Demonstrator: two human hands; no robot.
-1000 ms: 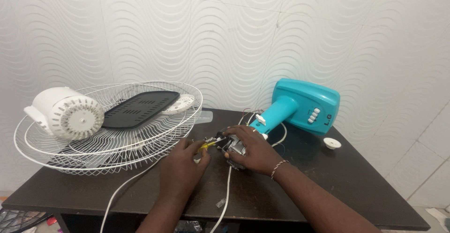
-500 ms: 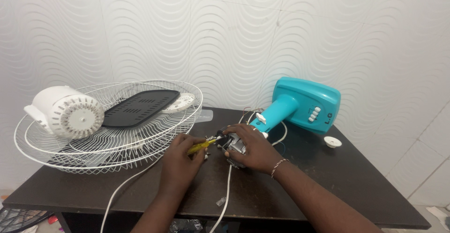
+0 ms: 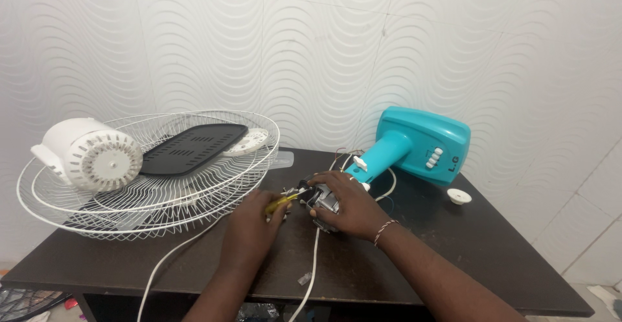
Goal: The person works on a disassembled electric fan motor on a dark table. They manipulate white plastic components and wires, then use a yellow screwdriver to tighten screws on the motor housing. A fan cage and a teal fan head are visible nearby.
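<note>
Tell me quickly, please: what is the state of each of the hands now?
Left hand: closed around a yellow-handled screwdriver, its tip at the fan motor.
Right hand: closed over the fan motor, holding it on the dark table.

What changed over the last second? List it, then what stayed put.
Hardly anything. The left hand keeps the yellow-handled screwdriver against the small metal fan motor, which the right hand still grips. The white wire fan guards and turquoise plastic fan base have not moved.
</note>
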